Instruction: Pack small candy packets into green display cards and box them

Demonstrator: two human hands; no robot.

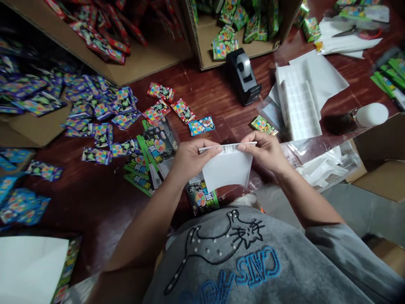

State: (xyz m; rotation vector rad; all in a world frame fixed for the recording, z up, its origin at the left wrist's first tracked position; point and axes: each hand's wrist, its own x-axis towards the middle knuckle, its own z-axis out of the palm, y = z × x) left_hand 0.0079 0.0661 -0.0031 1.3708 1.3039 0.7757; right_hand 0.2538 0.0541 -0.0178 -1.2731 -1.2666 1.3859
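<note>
Between my two hands hangs a white card (228, 169) with small print along its top edge; it appears to lie in a clear sleeve. My left hand (196, 158) pinches its top left corner, thumb in front. At the top right corner, my right hand (262, 150) pinches the same edge. Under and left of the card lie several dark printed packs with green edges (158, 145). Just beyond my hands are a blue candy packet (201, 126), a yellow-green packet (263, 125) and several red packets (183, 110).
A black tape dispenser (243, 78) stands beyond my right hand, with white sheets (300, 105) and a white-capped bottle (371, 115) farther right. Cardboard boxes (152, 63) of packets line the back. Purple packets (101, 105) spread at left, blue ones (23, 204) nearer me. Scissors (357, 32) lie back right.
</note>
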